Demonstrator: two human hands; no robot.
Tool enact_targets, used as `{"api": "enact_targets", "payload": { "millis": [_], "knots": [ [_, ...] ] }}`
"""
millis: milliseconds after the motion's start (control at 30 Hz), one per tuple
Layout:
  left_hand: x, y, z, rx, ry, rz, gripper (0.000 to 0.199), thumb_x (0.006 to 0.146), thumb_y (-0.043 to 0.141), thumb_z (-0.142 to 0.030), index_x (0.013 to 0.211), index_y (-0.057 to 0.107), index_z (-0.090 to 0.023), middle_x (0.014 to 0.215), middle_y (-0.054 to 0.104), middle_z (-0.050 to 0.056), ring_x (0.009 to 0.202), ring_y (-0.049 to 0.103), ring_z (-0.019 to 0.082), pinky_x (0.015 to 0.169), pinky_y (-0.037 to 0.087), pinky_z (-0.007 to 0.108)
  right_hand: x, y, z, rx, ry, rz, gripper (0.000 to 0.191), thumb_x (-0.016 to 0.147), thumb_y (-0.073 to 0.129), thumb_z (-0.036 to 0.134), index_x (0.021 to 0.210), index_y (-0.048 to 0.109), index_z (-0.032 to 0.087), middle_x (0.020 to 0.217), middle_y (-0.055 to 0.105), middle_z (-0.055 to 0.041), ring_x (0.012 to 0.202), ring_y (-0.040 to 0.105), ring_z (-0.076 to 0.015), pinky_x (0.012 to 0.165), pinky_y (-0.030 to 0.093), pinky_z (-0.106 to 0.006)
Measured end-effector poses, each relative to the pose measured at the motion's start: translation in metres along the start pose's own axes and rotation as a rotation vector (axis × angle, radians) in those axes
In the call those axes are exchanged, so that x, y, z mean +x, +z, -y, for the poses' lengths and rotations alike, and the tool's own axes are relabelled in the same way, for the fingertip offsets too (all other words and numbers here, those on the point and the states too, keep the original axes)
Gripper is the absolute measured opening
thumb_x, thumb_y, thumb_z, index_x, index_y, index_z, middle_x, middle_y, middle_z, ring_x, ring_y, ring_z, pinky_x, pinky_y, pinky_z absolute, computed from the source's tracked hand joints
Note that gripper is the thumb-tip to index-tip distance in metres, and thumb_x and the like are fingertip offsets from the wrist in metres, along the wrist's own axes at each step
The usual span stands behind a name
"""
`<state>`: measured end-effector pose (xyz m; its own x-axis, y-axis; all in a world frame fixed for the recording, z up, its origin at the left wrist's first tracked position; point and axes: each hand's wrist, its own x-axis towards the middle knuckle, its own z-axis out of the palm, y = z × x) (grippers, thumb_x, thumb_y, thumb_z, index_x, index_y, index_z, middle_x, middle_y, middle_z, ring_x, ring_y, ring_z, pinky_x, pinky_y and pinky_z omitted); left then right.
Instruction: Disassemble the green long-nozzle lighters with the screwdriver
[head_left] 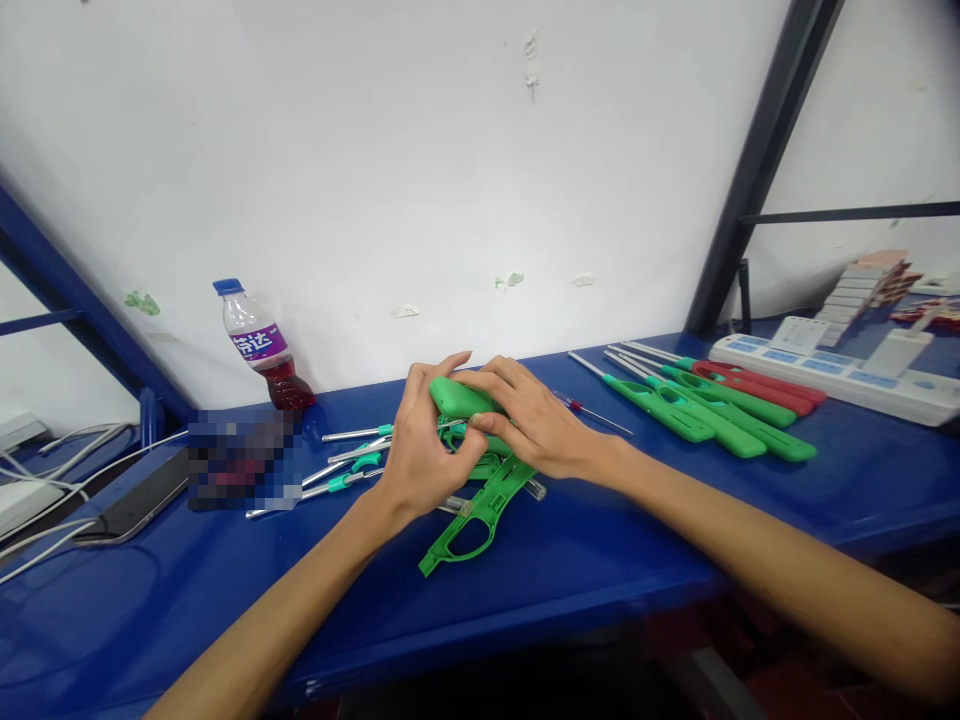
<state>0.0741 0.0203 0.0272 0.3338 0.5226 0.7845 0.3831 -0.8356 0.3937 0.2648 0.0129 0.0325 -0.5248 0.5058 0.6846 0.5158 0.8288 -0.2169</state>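
Note:
Between my two hands is a green lighter casing (456,398), its rounded end facing me. My left hand (424,440) wraps round its left side, and my right hand (529,415) grips it from the right with the thumb along its lower edge. Below them on the table lies an open green casing half (474,530) with a trigger loop. More green parts and clear pieces are partly hidden beneath my hands. To the left lie several metal lighter tubes (352,482) with teal fittings.
Several assembled long-necked lighters, green (705,405) and red (757,385), lie at the right on the blue table (600,560). Behind them is a white power strip (832,375). A screwdriver (592,410) lies near my right hand. A drink bottle (262,345) and a phone (139,500) are on the left.

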Motion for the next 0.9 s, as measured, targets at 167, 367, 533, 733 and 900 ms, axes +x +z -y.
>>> {"api": "enact_targets", "payload": {
  "millis": [167, 367, 533, 733, 900],
  "knots": [
    [-0.001, -0.001, 0.003, -0.058, -0.041, 0.038, 0.075, 0.083, 0.061, -0.021, 0.155, 0.038, -0.025, 0.111, 0.057, 0.007, 0.081, 0.059, 0.016, 0.072, 0.06, 0.034, 0.001, -0.002, -0.001, -0.015, -0.001, 0.006, 0.046, 0.108, 0.035, 0.051, 0.148, 0.042, 0.03, 0.116, 0.055, -0.0075, 0.101, 0.053, -0.0236, 0.099, 0.046, -0.046],
    [-0.001, 0.0, 0.0, -0.203, -0.124, 0.01, 0.08, 0.084, 0.065, -0.02, 0.158, 0.034, -0.026, 0.093, 0.06, 0.001, 0.077, 0.06, 0.014, 0.075, 0.061, 0.031, 0.002, -0.002, -0.002, 0.005, 0.023, -0.032, 0.046, 0.107, 0.039, 0.052, 0.147, 0.045, 0.031, 0.109, 0.054, -0.0059, 0.099, 0.054, -0.0223, 0.094, 0.048, -0.043],
    [0.0, 0.0, -0.002, -0.317, -0.165, -0.003, 0.074, 0.086, 0.068, -0.023, 0.155, 0.04, -0.021, 0.109, 0.069, 0.005, 0.096, 0.069, 0.018, 0.089, 0.061, 0.031, 0.004, 0.001, -0.01, 0.025, 0.027, -0.102, 0.048, 0.103, 0.047, 0.057, 0.142, 0.05, 0.028, 0.102, 0.054, -0.0041, 0.094, 0.055, -0.0204, 0.084, 0.05, -0.037],
    [0.001, -0.002, -0.003, -0.437, -0.252, 0.034, 0.073, 0.089, 0.069, -0.025, 0.155, 0.039, -0.016, 0.114, 0.072, 0.009, 0.101, 0.072, 0.02, 0.089, 0.061, 0.03, 0.003, 0.002, -0.016, -0.132, 0.026, -0.08, 0.058, 0.103, 0.037, 0.062, 0.149, 0.043, 0.027, 0.105, 0.054, -0.0064, 0.088, 0.055, -0.0194, 0.072, 0.05, -0.033],
    [0.001, -0.001, 0.001, -0.472, -0.264, 0.046, 0.062, 0.095, 0.062, -0.027, 0.153, 0.045, -0.014, 0.128, 0.068, 0.013, 0.103, 0.069, 0.02, 0.088, 0.061, 0.03, 0.0, 0.001, -0.021, -0.223, 0.007, -0.066, 0.057, 0.104, 0.034, 0.062, 0.15, 0.04, 0.029, 0.107, 0.052, -0.0056, 0.081, 0.055, -0.0165, 0.062, 0.047, -0.029]
  ]
}}
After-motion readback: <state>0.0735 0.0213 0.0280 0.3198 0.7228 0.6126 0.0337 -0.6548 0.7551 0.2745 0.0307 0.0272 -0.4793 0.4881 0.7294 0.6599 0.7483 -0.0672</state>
